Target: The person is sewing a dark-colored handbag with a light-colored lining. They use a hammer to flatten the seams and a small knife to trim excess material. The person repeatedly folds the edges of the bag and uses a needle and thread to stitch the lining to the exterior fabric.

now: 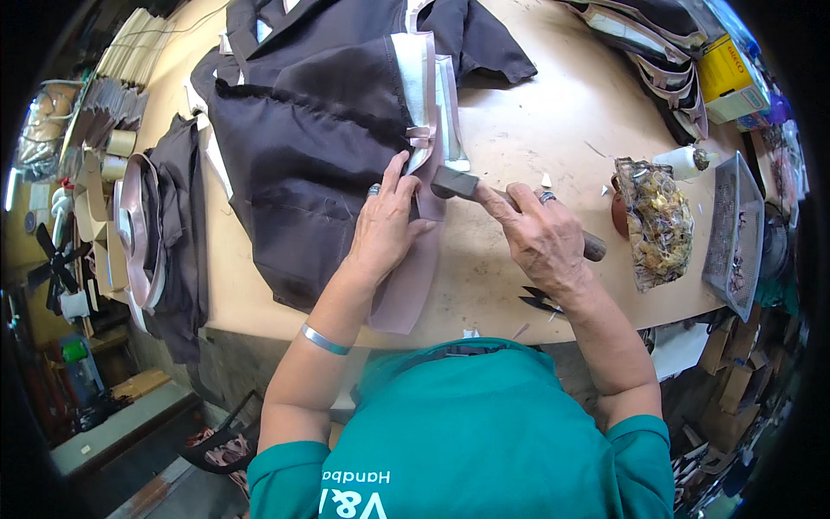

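Note:
My right hand (543, 232) is wrapped round the handle of a hammer (455, 183), with the index finger stretched along it. The dark hammer head lies over the edge of a dusty-pink panel (406, 290), just right of my left fingers; whether it touches cannot be told. My left hand (382, 227) rests flat on a dark brown fabric piece (303, 190) and the pink panel, its fingers extended and thumb apart. Above my left fingertips, a pink-edged strip with pale backing (424, 95) runs along the fabric's right side.
Black thread snips (541, 301) lie near the table's front edge. To the right stand a scrap-covered block (657, 225), a white bottle (683, 161), a grey plastic basket (733, 238) and a yellow box (731, 78). Folded dark pieces (177, 233) overhang the table (510, 130) at left.

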Demonstrator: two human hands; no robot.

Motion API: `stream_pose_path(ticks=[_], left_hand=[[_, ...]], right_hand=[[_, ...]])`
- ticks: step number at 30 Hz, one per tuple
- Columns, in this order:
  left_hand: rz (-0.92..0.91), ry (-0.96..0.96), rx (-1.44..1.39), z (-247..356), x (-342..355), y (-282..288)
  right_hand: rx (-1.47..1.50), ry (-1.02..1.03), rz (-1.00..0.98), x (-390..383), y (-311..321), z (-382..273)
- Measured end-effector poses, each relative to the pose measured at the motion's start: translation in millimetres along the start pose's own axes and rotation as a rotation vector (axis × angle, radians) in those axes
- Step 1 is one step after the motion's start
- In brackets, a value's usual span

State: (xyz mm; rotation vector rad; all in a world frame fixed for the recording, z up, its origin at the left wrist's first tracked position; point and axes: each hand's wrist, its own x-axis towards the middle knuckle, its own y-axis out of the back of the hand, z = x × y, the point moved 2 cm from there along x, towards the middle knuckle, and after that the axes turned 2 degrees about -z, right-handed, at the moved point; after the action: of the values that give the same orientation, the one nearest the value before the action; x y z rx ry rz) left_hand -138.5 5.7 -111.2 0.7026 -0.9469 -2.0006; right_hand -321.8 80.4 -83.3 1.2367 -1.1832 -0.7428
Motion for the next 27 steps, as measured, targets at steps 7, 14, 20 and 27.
stream_pose_path(ticks=[7, 14, 20, 27], left_hand=[[-0.202, 0.029, -0.044, -1.1, -3.7, 8.3], [-0.15, 0.027, 0.046, -0.5, -9.0, -3.7], [-0.13, 0.007, -0.023, -0.6, -9.6, -4.0], [-0.047, -0.024, -0.076, 0.2, -8.3, -3.2]], right_hand=[[-0.022, 0.083, -0.042, -7.0, -6.3, 9.1], [0.032, 0.052, -0.051, -18.4, -1.7, 1.2], [0.038, 0.093, -0.042, -21.8, 1.3, 5.3], [0.083, 0.132, -0.043, -30.2, -9.0, -8.6]])
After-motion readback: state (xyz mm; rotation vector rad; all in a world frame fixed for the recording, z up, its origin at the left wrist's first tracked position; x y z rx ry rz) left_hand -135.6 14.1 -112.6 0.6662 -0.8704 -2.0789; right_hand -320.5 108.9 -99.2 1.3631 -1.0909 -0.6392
